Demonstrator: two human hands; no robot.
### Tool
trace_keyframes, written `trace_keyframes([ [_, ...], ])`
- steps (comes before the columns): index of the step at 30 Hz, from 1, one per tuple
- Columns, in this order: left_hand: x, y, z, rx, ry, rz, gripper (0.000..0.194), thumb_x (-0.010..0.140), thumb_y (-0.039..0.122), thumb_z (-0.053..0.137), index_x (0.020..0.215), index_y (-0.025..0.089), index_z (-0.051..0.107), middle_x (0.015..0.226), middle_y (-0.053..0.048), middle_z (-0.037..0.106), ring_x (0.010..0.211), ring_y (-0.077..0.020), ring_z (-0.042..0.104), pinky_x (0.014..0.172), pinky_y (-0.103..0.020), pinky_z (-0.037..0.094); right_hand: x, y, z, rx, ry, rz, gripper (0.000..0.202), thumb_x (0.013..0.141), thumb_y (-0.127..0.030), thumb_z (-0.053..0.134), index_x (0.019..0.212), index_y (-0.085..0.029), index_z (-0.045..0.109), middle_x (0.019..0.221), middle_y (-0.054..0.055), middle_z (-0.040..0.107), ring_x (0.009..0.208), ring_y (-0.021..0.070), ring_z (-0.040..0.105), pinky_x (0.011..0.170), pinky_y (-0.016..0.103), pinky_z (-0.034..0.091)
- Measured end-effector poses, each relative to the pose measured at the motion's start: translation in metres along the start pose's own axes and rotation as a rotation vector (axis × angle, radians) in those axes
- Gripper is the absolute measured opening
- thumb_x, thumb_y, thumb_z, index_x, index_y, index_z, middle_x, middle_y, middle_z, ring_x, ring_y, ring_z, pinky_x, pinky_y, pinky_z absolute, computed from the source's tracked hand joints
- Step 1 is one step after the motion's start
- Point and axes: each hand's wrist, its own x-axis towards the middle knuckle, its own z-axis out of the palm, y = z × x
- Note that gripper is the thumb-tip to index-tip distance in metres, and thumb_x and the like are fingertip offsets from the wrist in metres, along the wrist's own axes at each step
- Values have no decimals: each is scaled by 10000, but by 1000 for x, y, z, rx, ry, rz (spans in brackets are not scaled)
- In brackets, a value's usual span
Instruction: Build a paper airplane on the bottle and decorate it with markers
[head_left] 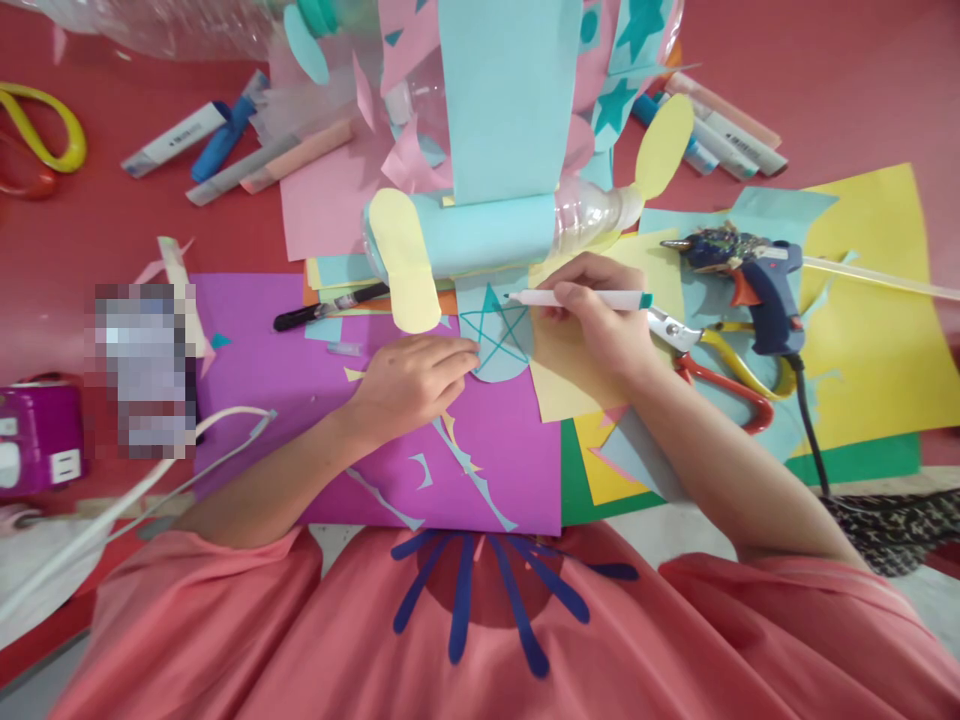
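My right hand (600,310) is closed around a white marker (592,299) with a teal end, its tip at the upper right of a star outline. The star is drawn in teal on a light blue paper piece (495,350) with a rounded lower edge; its top point is filled in. My left hand (420,380) lies flat, fingers stretched out, fingertips on the left edge of that piece. Purple paper (517,460) lies beneath. Just above stands a plastic bottle (495,232) on its side, wrapped in light blue paper, with yellow paper ovals (405,260) at its ends.
A glue gun (769,285) and red-yellow scissors (727,370) lie at the right on coloured sheets. A black pen (330,305) is left of the bottle. Markers (176,140) lie at the upper left and right. A purple box (41,435) and a cable (150,480) are at the left.
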Motion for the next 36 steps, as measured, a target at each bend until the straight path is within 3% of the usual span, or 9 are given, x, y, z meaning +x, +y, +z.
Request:
trace_keyframes([
  [5, 0, 0, -1, -3, 2, 1, 301, 940, 101, 430, 964, 176, 721, 1007, -54, 787, 913, -181, 753, 801, -300, 608, -5, 2, 3, 93, -86, 19, 211, 836, -409, 636, 761, -212, 627, 635, -10, 619, 552, 109, 528, 542, 274, 432],
  [9, 2, 0, -2, 5, 40, 35, 290, 943, 102, 433, 942, 159, 718, 975, -58, 790, 871, -184, 759, 766, -297, 613, -9, 0, 8, 83, -153, 35, 148, 765, -329, 698, 783, -193, 645, 647, -8, 617, 556, 111, 528, 515, 261, 408],
  [14, 3, 0, -2, 14, 26, 35, 289, 941, 95, 433, 944, 169, 713, 988, -56, 789, 877, -177, 759, 782, -293, 610, -9, 2, 9, 48, -156, 48, 99, 770, -277, 665, 762, -182, 636, 660, -2, 619, 570, 106, 520, 530, 261, 401],
  [24, 5, 0, -2, 38, 96, 65, 279, 937, 87, 442, 895, 149, 711, 943, -39, 791, 789, -170, 759, 684, -280, 608, -8, 5, 7, -18, -228, 10, 99, 805, -268, 628, 801, -171, 648, 671, -5, 621, 575, 97, 513, 534, 251, 374],
  [36, 4, 0, -1, 36, 88, 62, 272, 937, 88, 447, 911, 148, 712, 960, -43, 791, 819, -175, 760, 726, -292, 610, -10, 0, 5, -16, -294, 21, 161, 788, -311, 650, 745, -157, 657, 673, 22, 652, 579, 104, 515, 542, 257, 375],
])
